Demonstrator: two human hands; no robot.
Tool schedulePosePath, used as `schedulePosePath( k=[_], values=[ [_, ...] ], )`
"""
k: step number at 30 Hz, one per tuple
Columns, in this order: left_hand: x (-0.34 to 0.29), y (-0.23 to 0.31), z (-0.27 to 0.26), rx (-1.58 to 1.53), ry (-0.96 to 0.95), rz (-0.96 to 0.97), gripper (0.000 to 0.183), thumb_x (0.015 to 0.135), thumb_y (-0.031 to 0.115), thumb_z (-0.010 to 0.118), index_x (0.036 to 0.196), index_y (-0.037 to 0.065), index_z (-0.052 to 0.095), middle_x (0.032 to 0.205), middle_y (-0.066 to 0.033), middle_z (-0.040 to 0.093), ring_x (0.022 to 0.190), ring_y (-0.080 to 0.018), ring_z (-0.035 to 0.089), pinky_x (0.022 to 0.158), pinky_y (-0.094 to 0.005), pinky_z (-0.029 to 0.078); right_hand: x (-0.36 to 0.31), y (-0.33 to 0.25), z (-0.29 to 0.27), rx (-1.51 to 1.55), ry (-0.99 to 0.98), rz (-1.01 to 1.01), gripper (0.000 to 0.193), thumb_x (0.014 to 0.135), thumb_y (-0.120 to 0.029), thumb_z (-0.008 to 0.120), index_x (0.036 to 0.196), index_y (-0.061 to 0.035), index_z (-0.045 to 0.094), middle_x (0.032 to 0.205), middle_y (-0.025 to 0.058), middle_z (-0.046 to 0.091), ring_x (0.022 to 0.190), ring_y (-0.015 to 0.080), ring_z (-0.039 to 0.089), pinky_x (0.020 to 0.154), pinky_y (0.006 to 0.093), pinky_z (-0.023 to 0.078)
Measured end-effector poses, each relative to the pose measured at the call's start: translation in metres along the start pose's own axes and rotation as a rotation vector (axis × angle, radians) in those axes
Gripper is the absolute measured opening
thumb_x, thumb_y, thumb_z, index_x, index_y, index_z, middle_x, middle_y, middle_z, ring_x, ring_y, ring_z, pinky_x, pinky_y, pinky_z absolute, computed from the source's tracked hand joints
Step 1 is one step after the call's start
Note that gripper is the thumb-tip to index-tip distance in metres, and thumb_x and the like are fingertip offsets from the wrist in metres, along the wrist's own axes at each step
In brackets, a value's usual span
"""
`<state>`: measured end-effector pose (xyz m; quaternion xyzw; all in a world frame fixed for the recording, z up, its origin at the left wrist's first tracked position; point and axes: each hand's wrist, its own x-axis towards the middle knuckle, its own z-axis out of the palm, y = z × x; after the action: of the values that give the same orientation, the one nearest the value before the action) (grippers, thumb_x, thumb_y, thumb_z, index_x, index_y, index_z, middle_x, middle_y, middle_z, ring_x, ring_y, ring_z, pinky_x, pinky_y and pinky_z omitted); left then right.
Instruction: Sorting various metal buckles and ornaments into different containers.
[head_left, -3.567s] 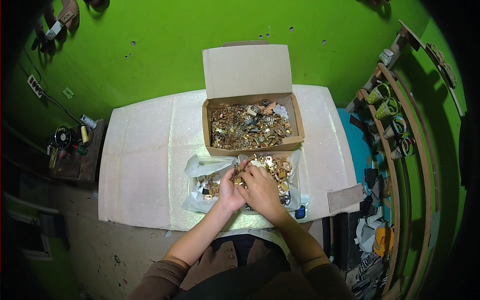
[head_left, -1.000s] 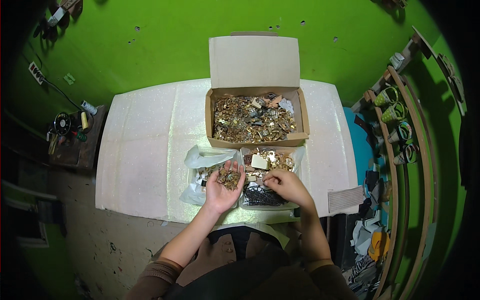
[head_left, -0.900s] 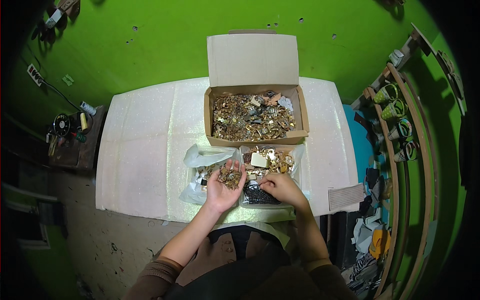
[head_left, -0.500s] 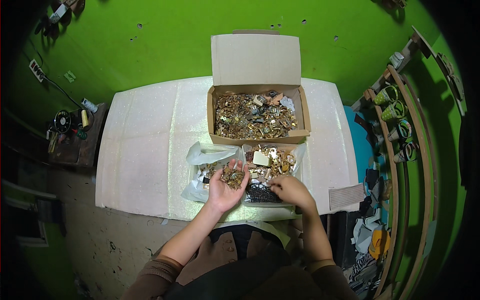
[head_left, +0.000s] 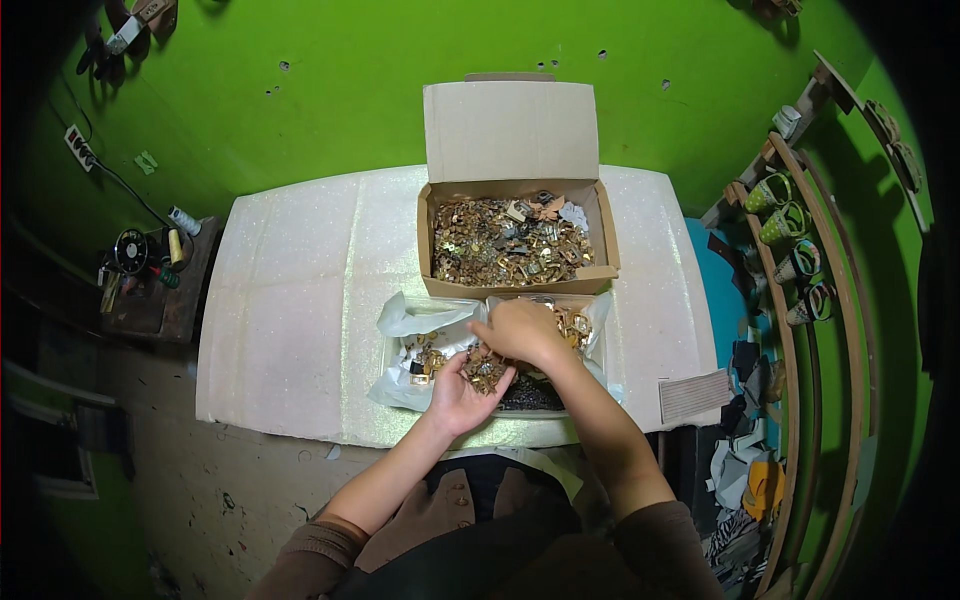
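Note:
My left hand (head_left: 462,408) is cupped, palm up, around a heap of small bronze-coloured metal pieces (head_left: 486,370). Just above and beyond it is my right hand (head_left: 520,328), back upward, its fingers bent together and pointing left; whatever they pinch is hidden. Left of the hands is a tray lined with pale plastic (head_left: 395,388), holding a few gold and dark fittings (head_left: 425,362). Under my right hand and forearm is a second tray with gold buckles (head_left: 575,325) and dark beads (head_left: 530,393), partly covered.
Behind the trays stands an open cardboard box (head_left: 512,130) full of mixed metal fittings (head_left: 510,240). A whitish glittery cloth (head_left: 280,300) covers the table. A striped grey piece (head_left: 695,396) lies at the right edge. Wooden racks with sandals (head_left: 785,222) stand at the right.
My right hand has moved left and away from the dark beads to above the heap in my left hand. My left hand has shifted slightly right and down, uncovering more of the left tray's fittings.

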<state>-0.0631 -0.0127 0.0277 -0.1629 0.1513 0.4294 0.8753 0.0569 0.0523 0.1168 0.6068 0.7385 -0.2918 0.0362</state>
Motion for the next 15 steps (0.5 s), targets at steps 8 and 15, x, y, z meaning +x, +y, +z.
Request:
schedulePosePath(
  k=[8, 15],
  values=[
    [-0.001, 0.000, 0.001, 0.009, 0.031, -0.029, 0.032, 0.087, 0.019, 0.038, 0.107, -0.003, 0.048, 0.104, -0.0156, 0.055, 0.105, -0.0298, 0.050, 0.099, -0.0406, 0.036, 0.044, 0.009, 0.018, 0.032, -0.338, -0.175, 0.035, 0.075, -0.039, 0.058, 0.081, -0.0062, 0.067, 0.074, 0.0099, 0.065, 0.068, 0.0209, 0.061, 0.067, 0.0311, 0.047],
    [-0.005, 0.000, 0.009, -0.005, 0.078, 0.033, 0.030, 0.087, 0.018, 0.038, 0.106, -0.003, 0.049, 0.104, -0.0152, 0.055, 0.106, -0.0295, 0.049, 0.100, -0.0408, 0.035, 0.043, 0.024, 0.022, 0.516, -0.217, -0.462, 0.025, 0.078, -0.026, 0.059, 0.084, -0.0027, 0.065, 0.070, 0.0054, 0.063, 0.057, 0.0123, 0.057, 0.056, 0.0275, 0.048]
  ],
)
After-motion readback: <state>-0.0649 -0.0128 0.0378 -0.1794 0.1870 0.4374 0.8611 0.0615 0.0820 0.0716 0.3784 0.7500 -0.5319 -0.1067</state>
